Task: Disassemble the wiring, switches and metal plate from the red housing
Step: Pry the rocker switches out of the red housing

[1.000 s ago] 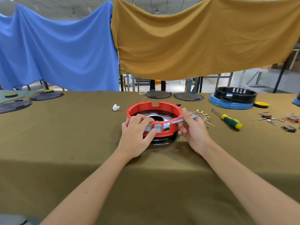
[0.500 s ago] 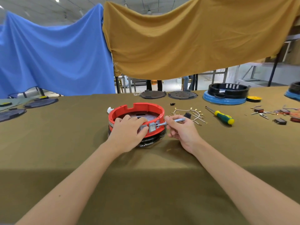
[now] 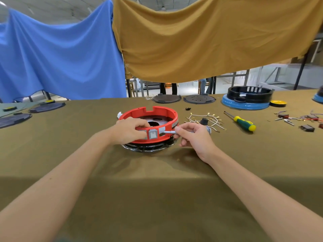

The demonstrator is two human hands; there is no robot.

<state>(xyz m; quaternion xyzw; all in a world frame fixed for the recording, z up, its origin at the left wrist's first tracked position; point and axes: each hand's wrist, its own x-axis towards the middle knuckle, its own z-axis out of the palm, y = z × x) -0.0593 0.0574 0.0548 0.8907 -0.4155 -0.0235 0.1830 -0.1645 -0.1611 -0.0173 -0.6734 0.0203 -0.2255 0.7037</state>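
The red housing [image 3: 164, 113] is a round ring standing on a black base in the middle of the table. Grey square switches [image 3: 153, 134] sit in its near wall, and a dark metal plate [image 3: 160, 119] lies inside. My left hand [image 3: 130, 130] grips the near left rim, fingers curled over the edge beside the switches. My right hand [image 3: 193, 135] pinches a thin grey tool [image 3: 168, 132] whose tip touches the switch at the right. Loose white wires [image 3: 208, 119] with brass terminals lie on the cloth just right of the housing.
A green and yellow screwdriver [image 3: 242, 121] lies to the right. Small switches and wire bits [image 3: 300, 119] lie at the far right. A black and blue housing [image 3: 248, 98], a yellow tape roll [image 3: 278, 103] and dark round plates [image 3: 199, 99] stand at the back.
The view shifted a little. My right hand has moved the grey tool's tip along to the right switch. My left hand stays on the near rim.
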